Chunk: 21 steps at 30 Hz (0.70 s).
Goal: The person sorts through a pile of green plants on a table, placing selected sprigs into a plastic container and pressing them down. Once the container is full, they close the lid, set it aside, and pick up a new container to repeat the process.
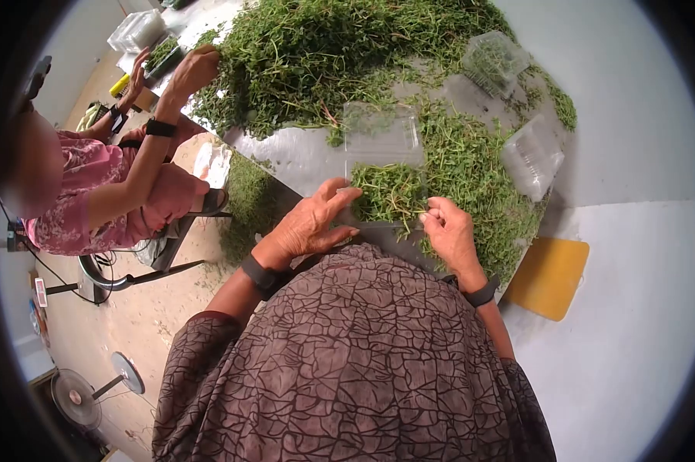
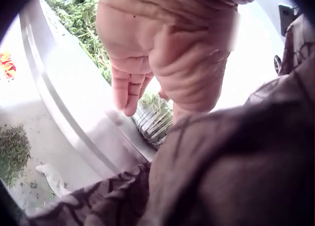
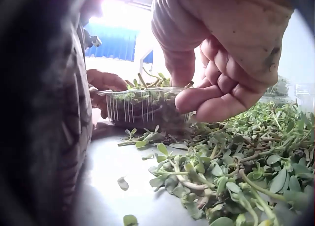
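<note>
A clear plastic container [image 1: 378,225], filled with leafy green stems [image 1: 390,189], stands on the table close to the person's body, its lid [image 1: 382,137] hinged back on the far side. The left hand [image 1: 314,219] is at its left side, fingers loosely extended and fingertips near the rim; its palm [image 2: 165,48] hides much of the contact in the left wrist view. At the opposite side, the right hand [image 1: 450,235] has its fingers bent and appears to pinch a stem at the rim. In the right wrist view this hand [image 3: 221,63] is beside the container's corner [image 3: 147,108].
A large heap of greens [image 1: 309,58] covers the table's far side; more greens [image 1: 471,162] lie right. Two other clear containers [image 1: 495,65] [image 1: 532,158] rest there. Another person [image 1: 101,181] sits at left. A yellow stool [image 1: 548,277] and a fan [image 1: 76,398] are nearby.
</note>
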### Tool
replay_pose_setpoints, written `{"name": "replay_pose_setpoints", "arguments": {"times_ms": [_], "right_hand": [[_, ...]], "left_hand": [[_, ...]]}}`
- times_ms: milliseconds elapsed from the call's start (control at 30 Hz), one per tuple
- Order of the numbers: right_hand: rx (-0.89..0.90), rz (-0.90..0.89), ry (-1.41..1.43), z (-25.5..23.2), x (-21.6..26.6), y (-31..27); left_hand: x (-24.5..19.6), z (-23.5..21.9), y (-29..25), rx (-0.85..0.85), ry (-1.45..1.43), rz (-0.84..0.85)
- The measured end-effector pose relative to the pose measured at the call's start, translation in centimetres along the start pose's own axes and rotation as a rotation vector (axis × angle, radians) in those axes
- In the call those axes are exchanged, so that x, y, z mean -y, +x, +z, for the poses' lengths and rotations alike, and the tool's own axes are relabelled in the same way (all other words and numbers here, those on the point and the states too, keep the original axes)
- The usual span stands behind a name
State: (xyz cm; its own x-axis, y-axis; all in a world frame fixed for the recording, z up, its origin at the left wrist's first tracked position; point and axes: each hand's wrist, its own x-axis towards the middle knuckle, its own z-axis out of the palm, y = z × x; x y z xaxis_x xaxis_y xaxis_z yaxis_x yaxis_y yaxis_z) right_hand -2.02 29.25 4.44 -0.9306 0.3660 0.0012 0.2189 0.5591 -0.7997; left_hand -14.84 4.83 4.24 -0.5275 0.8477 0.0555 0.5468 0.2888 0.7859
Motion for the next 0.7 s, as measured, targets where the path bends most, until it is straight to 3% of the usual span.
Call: {"name": "replay_pose_setpoints", "arguments": {"times_ms": [33,100,200,367,633,700], "right_hand": [[-0.004,0.0,0.002,0.0,-0.2,0.0],[0.022,0.012,0.031,-0.3,-0.6,0.1],[0.034,0.024,0.063,-0.4,-0.3,0.1],[-0.024,-0.026,-0.044,0.0,0.6,0.0],[-0.065,-0.07,-0.064,-0.2,-0.2,-0.5],[-0.064,0.013,-0.028,-0.4,0.5,-0.5]], "left_hand": [[-0.2,-0.3,0.0,0.002,0.003,0.003],[-0.8,-1.0,0.0,-0.094,0.375,0.131],[-1.9,-1.1,0.5,-0.174,0.367,0.206],[-3.4,0.2,3.1,-0.016,0.398,0.339],[-2.7,0.1,3.4,0.032,0.387,0.322],[-2.6,0.1,3.3,0.03,0.374,0.305]]}}
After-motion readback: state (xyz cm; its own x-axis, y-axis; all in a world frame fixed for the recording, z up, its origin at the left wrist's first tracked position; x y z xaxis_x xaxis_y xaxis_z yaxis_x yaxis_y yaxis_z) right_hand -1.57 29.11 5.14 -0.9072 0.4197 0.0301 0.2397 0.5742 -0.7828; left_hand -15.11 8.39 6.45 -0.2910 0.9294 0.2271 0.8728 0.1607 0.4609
